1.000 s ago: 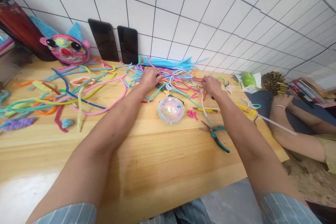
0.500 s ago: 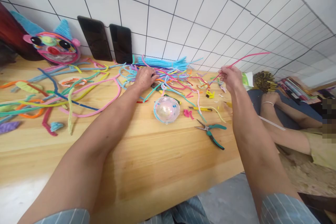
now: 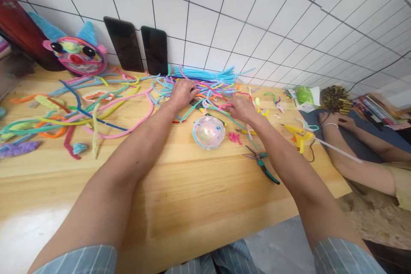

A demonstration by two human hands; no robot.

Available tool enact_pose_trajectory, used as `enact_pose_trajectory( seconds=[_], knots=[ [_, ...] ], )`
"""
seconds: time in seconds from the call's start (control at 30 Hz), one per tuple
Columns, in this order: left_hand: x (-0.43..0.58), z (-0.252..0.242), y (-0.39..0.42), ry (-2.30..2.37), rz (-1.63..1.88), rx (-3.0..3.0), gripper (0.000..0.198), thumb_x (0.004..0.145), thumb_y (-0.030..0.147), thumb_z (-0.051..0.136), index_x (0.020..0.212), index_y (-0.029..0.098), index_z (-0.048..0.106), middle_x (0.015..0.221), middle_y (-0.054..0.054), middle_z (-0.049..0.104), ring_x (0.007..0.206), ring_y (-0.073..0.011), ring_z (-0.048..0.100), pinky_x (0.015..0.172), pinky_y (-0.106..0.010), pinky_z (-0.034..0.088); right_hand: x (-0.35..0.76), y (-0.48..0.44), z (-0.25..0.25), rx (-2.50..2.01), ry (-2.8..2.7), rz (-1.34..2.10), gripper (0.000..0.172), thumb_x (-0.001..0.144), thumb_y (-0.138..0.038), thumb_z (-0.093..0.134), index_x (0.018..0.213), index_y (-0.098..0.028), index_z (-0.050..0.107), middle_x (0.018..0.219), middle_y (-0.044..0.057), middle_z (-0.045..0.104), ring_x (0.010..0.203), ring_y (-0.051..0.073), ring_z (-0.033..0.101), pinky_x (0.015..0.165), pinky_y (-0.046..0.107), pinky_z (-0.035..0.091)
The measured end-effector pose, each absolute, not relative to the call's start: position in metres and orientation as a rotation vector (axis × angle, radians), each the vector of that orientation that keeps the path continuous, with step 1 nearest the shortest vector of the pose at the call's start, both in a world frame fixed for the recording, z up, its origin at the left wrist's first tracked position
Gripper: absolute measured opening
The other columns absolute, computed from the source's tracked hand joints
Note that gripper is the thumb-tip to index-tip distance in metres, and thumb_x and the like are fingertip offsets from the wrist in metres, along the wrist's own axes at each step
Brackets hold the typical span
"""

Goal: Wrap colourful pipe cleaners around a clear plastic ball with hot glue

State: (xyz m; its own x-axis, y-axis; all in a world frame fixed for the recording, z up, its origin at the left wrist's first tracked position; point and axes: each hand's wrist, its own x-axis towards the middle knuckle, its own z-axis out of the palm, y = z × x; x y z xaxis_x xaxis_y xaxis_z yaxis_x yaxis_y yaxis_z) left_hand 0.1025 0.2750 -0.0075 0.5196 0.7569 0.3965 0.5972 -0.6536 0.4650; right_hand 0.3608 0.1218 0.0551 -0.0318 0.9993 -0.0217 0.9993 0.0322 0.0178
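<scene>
A loose, many-coloured heap of pipe cleaners [image 3: 213, 93] lies along the back of the wooden table. My left hand [image 3: 183, 93] rests on its left part, fingers curled down onto the strands and partly hidden. At the heap's right side is my right hand [image 3: 240, 108], its fingers pinched together at a pink pipe cleaner [image 3: 224, 106]. Just in front of both hands sits a clear, round ball with coloured specks [image 3: 209, 132], a light-blue strand around its left edge. A coiled pink pipe cleaner [image 3: 235, 138] and green-handled pliers [image 3: 262, 166] lie to its right.
A decorated face with blue horns [image 3: 77, 55] and two phones [image 3: 124, 45] stand against the tiled wall. A bundle of blue pipe cleaners [image 3: 205, 75] lies behind the heap. On the right are a yellow glue gun [image 3: 299, 135] and another person's arm [image 3: 356, 130].
My right hand has come down and left from beside the heap, where it held up a long pink pipe cleaner. The glue gun now shows. My left hand stays on the heap.
</scene>
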Motion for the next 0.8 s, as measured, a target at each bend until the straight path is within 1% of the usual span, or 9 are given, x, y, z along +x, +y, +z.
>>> enact_pose_trajectory(
  seconds=[0.17, 0.27, 0.33, 0.4, 0.53, 0.6, 0.67, 0.73, 0.8],
  knots=[
    [0.104, -0.009, 0.277, 1.108, 0.874, 2.48, 0.022, 0.101, 0.036, 0.067, 0.087, 0.021, 0.077, 0.106, -0.012, 0.082, 0.11, -0.0341, 0.07, 0.105, -0.047, 0.05, 0.372, 0.119, 0.062, 2.106, 2.224, 0.044, 0.032, 0.108, -0.024, 0.054, 0.123, -0.016, 0.08, 0.13, 0.02, 0.078, 0.123, 0.033, 0.068, 0.097, 0.038, 0.048],
    [0.105, -0.01, 0.277, 1.115, 0.882, 2.475, 0.021, 0.1, 0.036, 0.067, 0.087, 0.022, 0.077, 0.106, -0.012, 0.081, 0.11, -0.0343, 0.07, 0.105, -0.047, 0.05, 0.369, 0.121, 0.058, 2.076, 2.239, 0.035, 0.03, 0.107, -0.026, 0.057, 0.124, -0.02, 0.081, 0.13, 0.017, 0.078, 0.126, 0.033, 0.067, 0.098, 0.039, 0.049],
    [0.105, -0.01, 0.277, 1.134, 0.875, 2.479, 0.022, 0.1, 0.035, 0.067, 0.086, 0.022, 0.076, 0.107, -0.013, 0.081, 0.111, -0.0346, 0.07, 0.105, -0.048, 0.05, 0.365, 0.125, 0.054, 2.075, 2.239, 0.032, 0.027, 0.107, -0.031, 0.06, 0.119, -0.022, 0.082, 0.127, 0.016, 0.079, 0.123, 0.034, 0.068, 0.097, 0.04, 0.05],
    [0.104, -0.01, 0.276, 1.142, 0.867, 2.486, 0.023, 0.101, 0.035, 0.066, 0.085, 0.022, 0.076, 0.108, -0.013, 0.081, 0.112, -0.0347, 0.07, 0.105, -0.047, 0.05, 0.362, 0.129, 0.051, 2.096, 2.234, 0.042, 0.024, 0.107, -0.032, 0.061, 0.112, -0.021, 0.082, 0.123, 0.018, 0.079, 0.121, 0.035, 0.068, 0.096, 0.041, 0.05],
    [0.104, -0.009, 0.275, 1.132, 0.876, 2.474, 0.023, 0.101, 0.036, 0.066, 0.086, 0.023, 0.076, 0.106, -0.011, 0.081, 0.11, -0.0339, 0.069, 0.104, -0.047, 0.05, 0.377, 0.127, 0.066, 2.172, 2.248, 0.053, 0.019, 0.103, -0.025, 0.061, 0.104, -0.021, 0.08, 0.122, 0.017, 0.079, 0.121, 0.033, 0.067, 0.097, 0.039, 0.051],
    [0.104, -0.008, 0.275, 1.137, 0.87, 2.472, 0.023, 0.101, 0.036, 0.066, 0.086, 0.022, 0.076, 0.104, -0.012, 0.081, 0.109, -0.0343, 0.069, 0.104, -0.048, 0.049, 0.398, 0.12, 0.082, 2.243, 2.24, 0.057, 0.019, 0.103, -0.025, 0.06, 0.098, -0.022, 0.078, 0.114, 0.015, 0.079, 0.113, 0.031, 0.068, 0.092, 0.038, 0.051],
    [0.104, -0.008, 0.275, 1.149, 0.862, 2.47, 0.024, 0.101, 0.035, 0.065, 0.085, 0.021, 0.076, 0.104, -0.013, 0.081, 0.109, -0.0351, 0.069, 0.104, -0.048, 0.049, 0.423, 0.109, 0.099, 2.408, 2.233, -0.002, 0.016, 0.1, -0.032, 0.065, 0.09, -0.024, 0.075, 0.099, 0.01, 0.078, 0.098, 0.027, 0.068, 0.084, 0.037, 0.051],
    [0.105, -0.007, 0.275, 1.157, 0.858, 2.463, 0.023, 0.101, 0.035, 0.066, 0.085, 0.021, 0.076, 0.104, -0.014, 0.08, 0.11, -0.0355, 0.07, 0.106, -0.049, 0.049, 0.446, 0.098, 0.113, 2.82, 2.277, -0.286, 0.017, 0.091, -0.04, 0.079, 0.083, -0.026, 0.073, 0.083, 0.003, 0.072, 0.082, 0.023, 0.063, 0.077, 0.036, 0.048],
    [0.105, -0.007, 0.276, 1.157, 0.858, 2.454, 0.023, 0.1, 0.035, 0.066, 0.085, 0.022, 0.076, 0.104, -0.013, 0.08, 0.11, -0.0355, 0.07, 0.106, -0.049, 0.048, 0.463, 0.089, 0.122, 3.181, 2.287, -0.514, 0.026, 0.085, -0.046, 0.084, 0.078, -0.028, 0.067, 0.073, 0.0, 0.064, 0.071, 0.019, 0.054, 0.071, 0.036, 0.046]
  ],
)
